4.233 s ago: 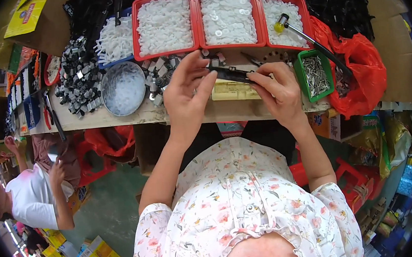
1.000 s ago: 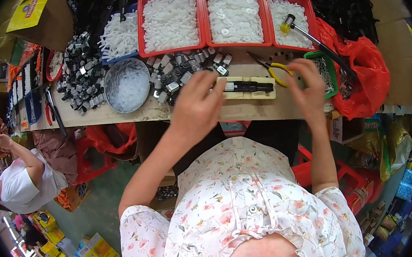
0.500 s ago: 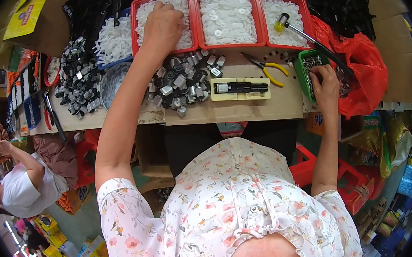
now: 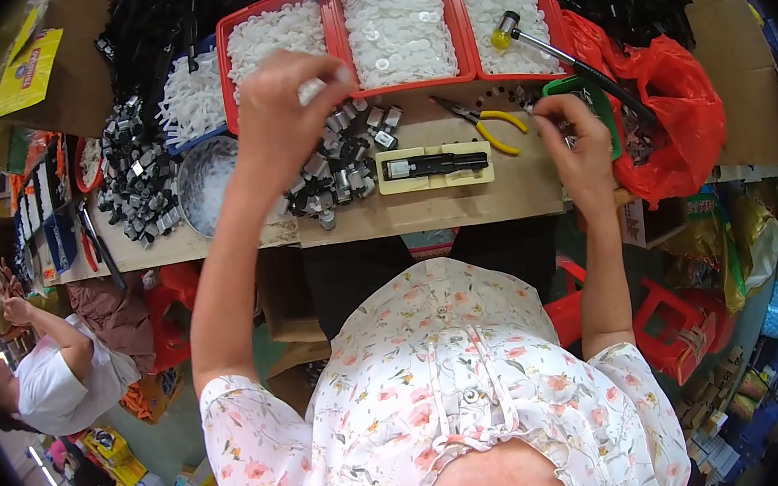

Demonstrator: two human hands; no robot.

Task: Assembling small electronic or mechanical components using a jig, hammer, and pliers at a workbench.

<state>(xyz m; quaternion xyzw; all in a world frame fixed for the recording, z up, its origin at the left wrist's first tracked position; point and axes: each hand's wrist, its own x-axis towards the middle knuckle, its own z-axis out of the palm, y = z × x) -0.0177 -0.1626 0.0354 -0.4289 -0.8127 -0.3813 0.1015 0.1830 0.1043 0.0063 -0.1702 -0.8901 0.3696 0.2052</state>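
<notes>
My left hand (image 4: pixel 282 103) is raised over the front of the left red tray (image 4: pixel 227 76), its fingers pinched on a small white plastic piece (image 4: pixel 343 77). My right hand (image 4: pixel 576 141) is at the left side of the green tray (image 4: pixel 612 132), thumb and fingertips together; what they hold is too small to make out. Between the hands, a black part with a silver block (image 4: pixel 442 164) lies in a cream holder (image 4: pixel 439 182). Beneath and beside my left wrist is a pile of small silver-and-black parts (image 4: pixel 335 173).
Pliers with yellow handles (image 4: pixel 500 129) lie behind the holder. A hammer (image 4: pixel 558 53) rests across the right red tray (image 4: pixel 563 29) toward a red plastic bag (image 4: pixel 676 112). A clear bowl (image 4: pixel 206 190) and more silver-and-black parts (image 4: pixel 138 169) are at left. Another person (image 4: pixel 64 368) sits far left.
My left hand has come out of the left red tray toward me with a white piece. My right hand has lifted out of the green tray and moved left. The view has shifted slightly.
</notes>
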